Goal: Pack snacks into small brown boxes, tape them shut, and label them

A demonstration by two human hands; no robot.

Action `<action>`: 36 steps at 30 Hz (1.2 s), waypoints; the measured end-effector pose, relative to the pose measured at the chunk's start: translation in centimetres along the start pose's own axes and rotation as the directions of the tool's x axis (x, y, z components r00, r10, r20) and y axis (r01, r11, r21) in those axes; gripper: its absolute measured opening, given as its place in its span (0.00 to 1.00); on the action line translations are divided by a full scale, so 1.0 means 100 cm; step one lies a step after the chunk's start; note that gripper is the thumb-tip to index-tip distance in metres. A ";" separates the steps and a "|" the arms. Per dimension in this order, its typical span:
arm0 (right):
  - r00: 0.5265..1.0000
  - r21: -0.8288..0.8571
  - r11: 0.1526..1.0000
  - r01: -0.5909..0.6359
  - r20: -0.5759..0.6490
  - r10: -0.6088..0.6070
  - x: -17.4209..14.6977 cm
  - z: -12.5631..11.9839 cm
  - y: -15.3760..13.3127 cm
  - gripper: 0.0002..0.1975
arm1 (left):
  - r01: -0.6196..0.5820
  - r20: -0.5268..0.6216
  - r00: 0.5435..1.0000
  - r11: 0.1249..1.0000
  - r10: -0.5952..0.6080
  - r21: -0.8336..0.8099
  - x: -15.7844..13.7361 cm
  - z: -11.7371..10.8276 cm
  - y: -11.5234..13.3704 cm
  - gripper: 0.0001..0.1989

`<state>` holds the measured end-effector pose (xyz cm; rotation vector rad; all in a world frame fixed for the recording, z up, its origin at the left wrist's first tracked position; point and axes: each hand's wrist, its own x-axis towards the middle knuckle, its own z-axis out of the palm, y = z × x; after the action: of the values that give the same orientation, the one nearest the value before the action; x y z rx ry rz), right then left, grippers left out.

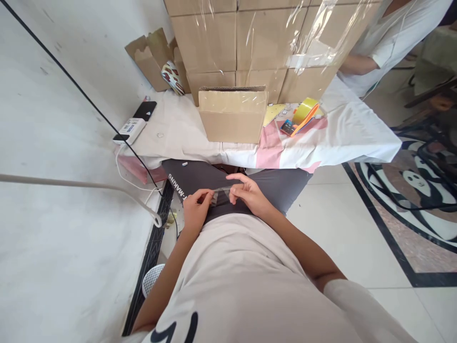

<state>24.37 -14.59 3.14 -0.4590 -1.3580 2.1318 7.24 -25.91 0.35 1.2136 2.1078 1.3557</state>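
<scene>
Above my lap, my left hand (197, 207) pinches one end of a short clear strip that looks like packing tape (220, 196). My right hand (250, 194) pinches the strip's other end, its index finger stretched out to the left. On the table edge in front of both hands stands a small cardboard box (233, 119), its upper edge raised and glossy clear tape across its upper front. To the right of that box lies a tape dispenser (302, 119) with a yellow roll and an orange body.
Taped cardboard boxes (264, 40) are stacked behind on the cloth-covered table (332, 143). An opened carton (152, 59), a black phone (145, 110) and a white power strip (132, 129) lie at left. A cable hangs along the wall. Another person's arm (359, 64) is at upper right.
</scene>
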 end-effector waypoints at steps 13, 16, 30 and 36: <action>0.937 -0.156 0.977 0.144 -0.296 -0.185 -0.015 -0.019 -0.001 0.14 | -0.137 0.244 0.959 0.990 0.143 -0.042 -0.003 0.007 0.010 0.14; 0.891 -0.237 0.962 0.139 -0.395 -0.226 -0.012 -0.027 0.009 0.14 | -0.128 0.335 0.931 0.989 0.147 -0.080 0.000 0.009 0.010 0.16; 0.944 -0.106 0.994 -0.033 -0.330 -0.004 0.011 -0.064 0.029 0.17 | -0.014 0.476 0.878 0.995 0.057 -0.094 0.008 0.010 0.004 0.19; 0.942 -0.090 0.996 -0.017 -0.334 -0.014 0.009 -0.062 0.028 0.16 | -0.027 0.463 0.885 0.997 0.057 -0.072 0.006 0.009 0.006 0.20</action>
<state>26.37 -10.52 -2.07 -0.8189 -1.2598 1.8897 7.77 -24.87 0.52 1.3996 1.6958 1.0074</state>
